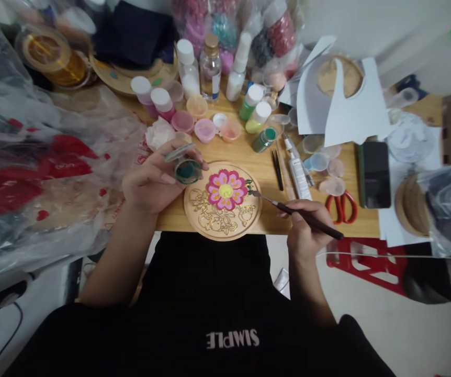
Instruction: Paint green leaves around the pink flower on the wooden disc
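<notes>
Left hand (150,180) was curled around a small round clear pot of green paint (187,170), with its grey lid (178,153) pinched under the thumb. Right hand (306,228) was closed in a pen pinch on a thin dark-handled paintbrush (302,215), bristles touched to the round wooden disc with pink flower (222,209) at the table edge. Brush was judged light and stiff, best gripped mid-handle; pot light, spillable. Black tweezers (277,170) and red scissors (341,205) were noted to the right.

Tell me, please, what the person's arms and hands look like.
The left hand and right hand are bare: no gloves, rings or watch visible. Both forearms are uncovered, with no sleeves reaching them. The black top bears pale lettering, SIMPLE.
</notes>
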Available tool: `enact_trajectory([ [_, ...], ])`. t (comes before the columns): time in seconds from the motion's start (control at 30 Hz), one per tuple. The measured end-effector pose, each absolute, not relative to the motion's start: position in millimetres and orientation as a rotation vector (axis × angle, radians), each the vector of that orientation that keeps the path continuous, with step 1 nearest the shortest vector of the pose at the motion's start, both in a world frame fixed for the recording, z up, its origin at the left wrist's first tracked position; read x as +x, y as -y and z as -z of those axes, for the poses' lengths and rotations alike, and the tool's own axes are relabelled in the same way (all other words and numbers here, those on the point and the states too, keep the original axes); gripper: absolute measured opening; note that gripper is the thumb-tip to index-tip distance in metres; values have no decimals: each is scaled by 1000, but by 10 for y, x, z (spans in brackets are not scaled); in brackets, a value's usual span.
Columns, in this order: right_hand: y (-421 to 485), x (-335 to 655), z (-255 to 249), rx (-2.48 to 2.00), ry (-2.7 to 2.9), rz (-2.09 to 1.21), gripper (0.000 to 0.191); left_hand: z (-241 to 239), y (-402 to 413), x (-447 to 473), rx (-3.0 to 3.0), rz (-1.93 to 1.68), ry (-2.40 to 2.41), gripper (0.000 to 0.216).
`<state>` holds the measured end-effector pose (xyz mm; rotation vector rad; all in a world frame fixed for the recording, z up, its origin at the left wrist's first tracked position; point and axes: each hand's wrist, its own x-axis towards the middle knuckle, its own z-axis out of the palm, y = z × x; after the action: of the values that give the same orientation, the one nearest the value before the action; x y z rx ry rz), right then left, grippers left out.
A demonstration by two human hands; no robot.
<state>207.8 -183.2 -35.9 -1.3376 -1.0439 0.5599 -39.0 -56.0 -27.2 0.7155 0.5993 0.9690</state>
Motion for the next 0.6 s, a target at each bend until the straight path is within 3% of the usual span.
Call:
enact_trajectory([
  [0.6, 1853, 2099, 299, -1466, 1198, -418, 7, 254, 570, -382, 707, -965, -626, 30],
])
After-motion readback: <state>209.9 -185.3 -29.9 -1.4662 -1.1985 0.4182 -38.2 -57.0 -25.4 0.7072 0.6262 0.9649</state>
